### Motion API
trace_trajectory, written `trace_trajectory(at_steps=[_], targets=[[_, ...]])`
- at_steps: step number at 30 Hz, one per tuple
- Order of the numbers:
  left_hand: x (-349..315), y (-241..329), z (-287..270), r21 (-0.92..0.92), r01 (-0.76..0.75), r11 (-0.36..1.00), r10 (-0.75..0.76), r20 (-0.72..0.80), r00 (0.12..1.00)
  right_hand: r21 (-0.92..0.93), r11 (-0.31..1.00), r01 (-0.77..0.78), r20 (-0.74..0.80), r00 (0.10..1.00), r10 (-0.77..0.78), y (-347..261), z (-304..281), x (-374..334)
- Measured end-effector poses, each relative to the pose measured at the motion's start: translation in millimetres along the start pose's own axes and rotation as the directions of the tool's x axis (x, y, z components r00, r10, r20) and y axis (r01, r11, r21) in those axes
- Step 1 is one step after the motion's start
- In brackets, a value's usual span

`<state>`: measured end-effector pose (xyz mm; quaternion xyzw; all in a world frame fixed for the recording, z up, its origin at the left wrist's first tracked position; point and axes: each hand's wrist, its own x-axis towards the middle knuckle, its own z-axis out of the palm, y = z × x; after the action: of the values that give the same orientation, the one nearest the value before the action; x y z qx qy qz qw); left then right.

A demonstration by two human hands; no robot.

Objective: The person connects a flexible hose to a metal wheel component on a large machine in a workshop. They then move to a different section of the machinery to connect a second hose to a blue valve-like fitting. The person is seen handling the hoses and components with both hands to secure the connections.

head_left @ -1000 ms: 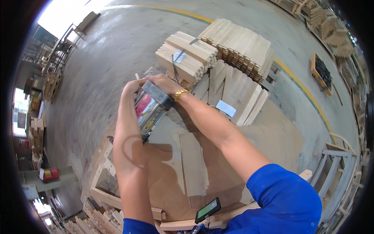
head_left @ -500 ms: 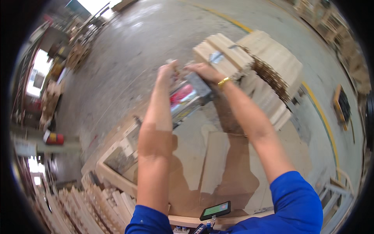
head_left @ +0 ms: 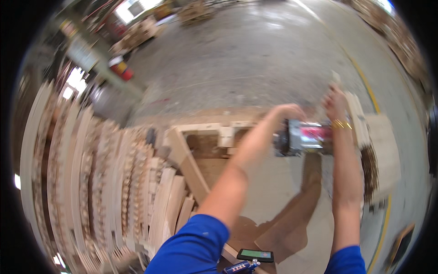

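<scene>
A boxy grey metal device (head_left: 306,136) with a shiny, pink-and-red marked side stands on the work surface between my forearms. My left hand (head_left: 290,112) is bent over its dark left end, with blurred fingers; whether it touches the device I cannot tell. Beyond the device's right end, my right hand (head_left: 336,99) is raised with its fingers curled in. A small pale thing (head_left: 336,76) sticks up from those fingers, too blurred to name. A yellow bracelet (head_left: 341,124) circles the right wrist.
Many long notched wooden pieces (head_left: 98,178) stand in a row at left. A wooden frame (head_left: 189,160) lies beside them. Stacked boards (head_left: 381,153) stand at right. A phone-like screen device (head_left: 255,255) sits at the near edge. A red container (head_left: 121,68) is at a post.
The view has swung left, bringing the row of wooden pieces into fuller sight. My hands have moved apart, the left to the device's dark end, the right beyond its other end.
</scene>
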<state>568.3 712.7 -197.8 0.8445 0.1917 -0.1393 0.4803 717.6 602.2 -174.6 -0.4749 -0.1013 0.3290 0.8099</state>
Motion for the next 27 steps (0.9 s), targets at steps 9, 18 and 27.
trace_trajectory(at_steps=[9,18,27], targets=[[9,-39,35,-0.541,-0.095,0.836,-0.084,-0.296,0.952,-0.109,0.991,-0.077,-0.211,0.976,0.053,0,-22,13],[8,-34,38,-0.651,-0.126,0.749,-0.058,-0.254,0.965,-0.306,0.95,-0.066,-0.252,0.968,-0.014,11,-14,9],[-6,-26,42,-0.657,-0.233,0.717,0.048,-0.287,0.957,-0.309,0.95,-0.053,-0.299,0.953,-0.044,-2,-15,53]])
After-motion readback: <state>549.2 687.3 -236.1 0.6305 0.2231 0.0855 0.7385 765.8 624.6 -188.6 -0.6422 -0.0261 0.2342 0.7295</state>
